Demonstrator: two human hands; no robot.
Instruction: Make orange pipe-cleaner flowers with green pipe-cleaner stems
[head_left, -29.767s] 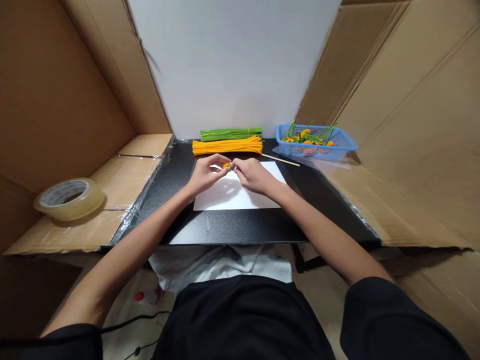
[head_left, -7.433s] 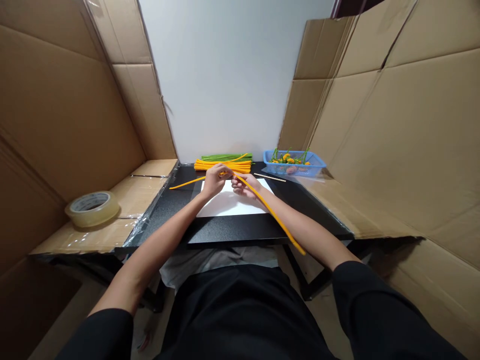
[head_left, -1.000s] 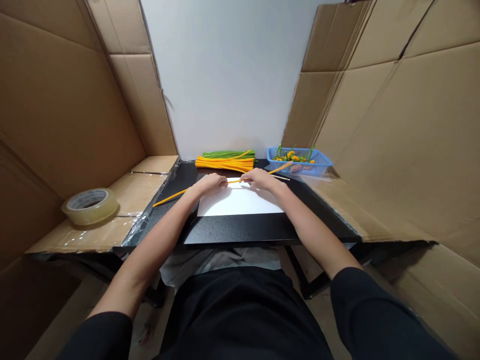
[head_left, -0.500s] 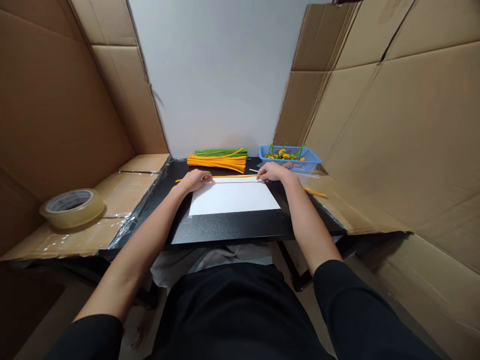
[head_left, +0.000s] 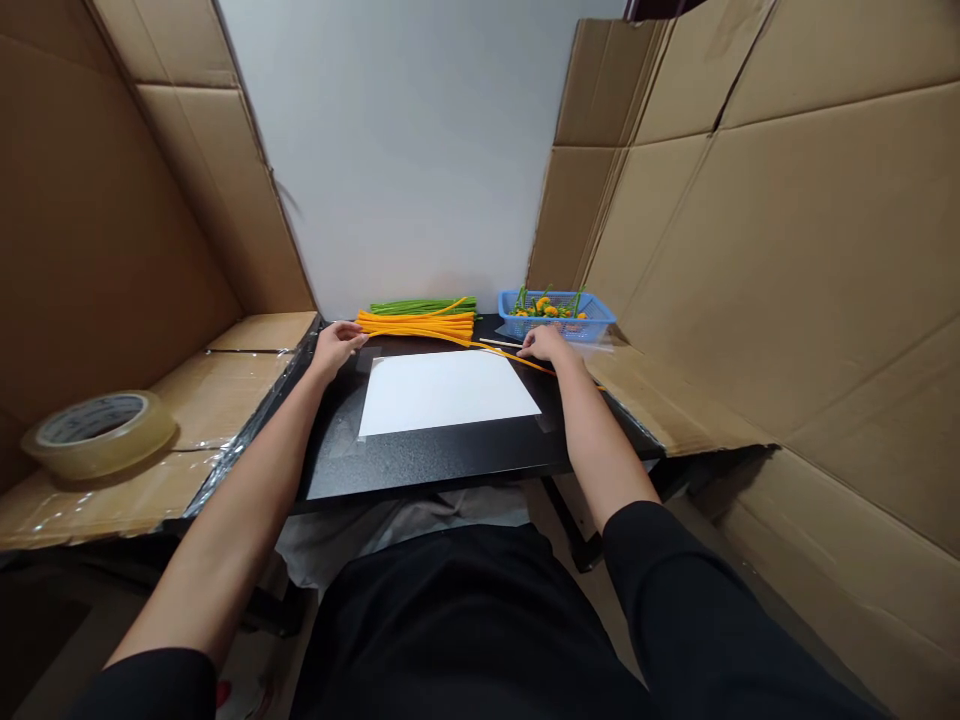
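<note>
A single yellow pipe cleaner (head_left: 465,343) lies stretched along the far edge of the white paper (head_left: 446,392), slanting down to the right. My left hand (head_left: 336,345) pinches its left end beside the yellow pipe cleaner bundle (head_left: 416,323). My right hand (head_left: 546,343) holds it near its right end, close to a thin wooden stick (head_left: 496,343) and just in front of the blue basket (head_left: 559,325). A green pipe cleaner bundle (head_left: 420,305) lies behind the yellow one.
The blue basket holds small yellow and green pieces. A roll of clear tape (head_left: 94,432) sits on the cardboard ledge at the left. Cardboard walls close in both sides of the black table (head_left: 450,458).
My hands have spread further apart along the strand; the left hand moved left past the paper's corner. The strand's right end now rests on the table by my right wrist.
</note>
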